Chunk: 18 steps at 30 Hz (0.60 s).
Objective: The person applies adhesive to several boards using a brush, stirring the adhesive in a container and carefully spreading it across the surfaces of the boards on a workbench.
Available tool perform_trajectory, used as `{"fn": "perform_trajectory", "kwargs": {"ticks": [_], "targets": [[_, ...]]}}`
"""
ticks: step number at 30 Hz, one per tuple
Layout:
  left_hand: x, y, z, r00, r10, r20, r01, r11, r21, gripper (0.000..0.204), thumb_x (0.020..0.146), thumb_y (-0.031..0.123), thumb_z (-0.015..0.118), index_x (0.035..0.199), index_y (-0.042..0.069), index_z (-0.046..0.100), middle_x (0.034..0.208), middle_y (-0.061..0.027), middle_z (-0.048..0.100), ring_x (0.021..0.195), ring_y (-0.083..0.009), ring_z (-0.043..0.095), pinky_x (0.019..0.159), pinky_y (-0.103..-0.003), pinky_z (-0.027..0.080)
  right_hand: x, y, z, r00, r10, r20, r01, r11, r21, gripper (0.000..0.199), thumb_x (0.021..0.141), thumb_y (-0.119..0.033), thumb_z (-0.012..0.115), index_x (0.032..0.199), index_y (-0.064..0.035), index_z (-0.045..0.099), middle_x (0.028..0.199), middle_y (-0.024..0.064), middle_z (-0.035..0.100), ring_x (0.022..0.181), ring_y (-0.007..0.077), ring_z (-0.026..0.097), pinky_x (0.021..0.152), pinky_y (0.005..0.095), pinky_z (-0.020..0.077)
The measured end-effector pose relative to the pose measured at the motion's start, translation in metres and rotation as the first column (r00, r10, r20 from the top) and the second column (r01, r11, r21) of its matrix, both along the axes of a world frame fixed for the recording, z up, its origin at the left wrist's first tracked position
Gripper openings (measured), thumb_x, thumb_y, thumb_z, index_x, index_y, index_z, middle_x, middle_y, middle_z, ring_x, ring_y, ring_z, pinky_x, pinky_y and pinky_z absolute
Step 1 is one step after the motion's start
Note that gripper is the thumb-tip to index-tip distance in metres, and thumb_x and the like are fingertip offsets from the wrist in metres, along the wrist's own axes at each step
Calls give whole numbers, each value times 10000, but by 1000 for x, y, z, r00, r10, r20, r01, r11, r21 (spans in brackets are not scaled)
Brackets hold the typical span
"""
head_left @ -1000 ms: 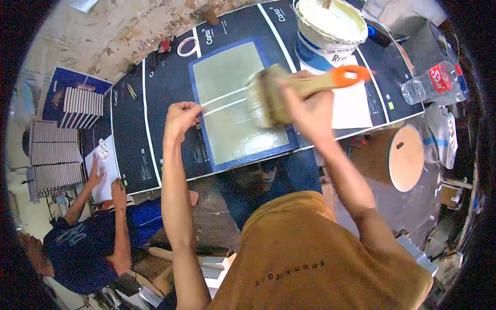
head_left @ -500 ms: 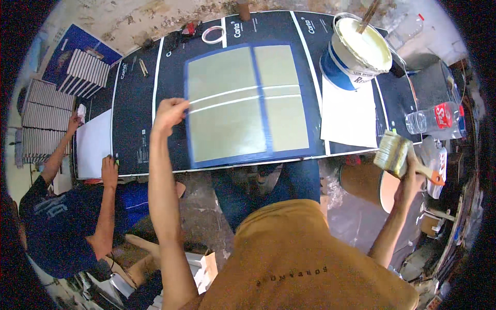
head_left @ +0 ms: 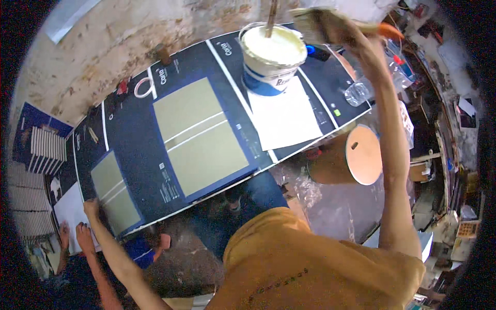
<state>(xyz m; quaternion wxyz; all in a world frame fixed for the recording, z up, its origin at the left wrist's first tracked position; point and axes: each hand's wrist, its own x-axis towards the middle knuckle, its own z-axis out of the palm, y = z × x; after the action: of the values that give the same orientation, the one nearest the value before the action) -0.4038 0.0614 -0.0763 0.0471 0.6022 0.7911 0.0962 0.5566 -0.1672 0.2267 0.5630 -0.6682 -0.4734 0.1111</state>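
Note:
My left hand [head_left: 92, 209] is closed on the edge of a blue-bordered book cover [head_left: 114, 191] with grey-green boards and two pale strips, at the table's left. A second such cover [head_left: 204, 142] lies flat in the middle. Raised at the upper right, my right hand [head_left: 356, 44] is closed around a wide paintbrush [head_left: 312, 25] with an orange handle tip; both are smeared by motion. Its bristles are above and right of a bucket of cream-coloured paste [head_left: 274, 49], in which a stick stands.
White paper [head_left: 284, 119] lies under the bucket. A tape roll [head_left: 143, 88] is at the back, clear bottles [head_left: 359, 92] at the right. On the left, a co-worker's hands [head_left: 84, 236] rest at a white sheet near stacked books [head_left: 47, 144]. A brown drum [head_left: 361, 155] stands below the table.
The left cover has slid left with my left hand, uncovering the other cover. My right hand has lifted the paintbrush from the table's front right to beside the bucket. The view has turned.

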Motion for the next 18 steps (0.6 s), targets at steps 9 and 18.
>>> {"fn": "perform_trajectory", "kwargs": {"ticks": [9, 18], "targets": [[120, -36, 70, 893, -261, 366, 127, 928, 351, 473, 943, 256, 694, 1319, -7, 579, 1308, -163, 632, 1179, -273, 613, 1018, -376, 475, 2, 155, -32, 717, 309, 625, 36, 879, -475, 538, 922, -513, 612, 928, 14, 716, 804, 144, 705, 726, 215, 667, 687, 370, 515], [339, -139, 193, 503, -412, 760, 140, 906, 399, 395, 989, 164, 624, 1353, 22, 564, 1294, -128, 609, 1139, -177, 580, 986, -308, 469, -18, 209, 30, 657, 471, 588, 203, 641, -741, 370, 814, -342, 590, 763, 17, 667, 708, 148, 661, 607, 279, 615, 579, 424, 471]]}}
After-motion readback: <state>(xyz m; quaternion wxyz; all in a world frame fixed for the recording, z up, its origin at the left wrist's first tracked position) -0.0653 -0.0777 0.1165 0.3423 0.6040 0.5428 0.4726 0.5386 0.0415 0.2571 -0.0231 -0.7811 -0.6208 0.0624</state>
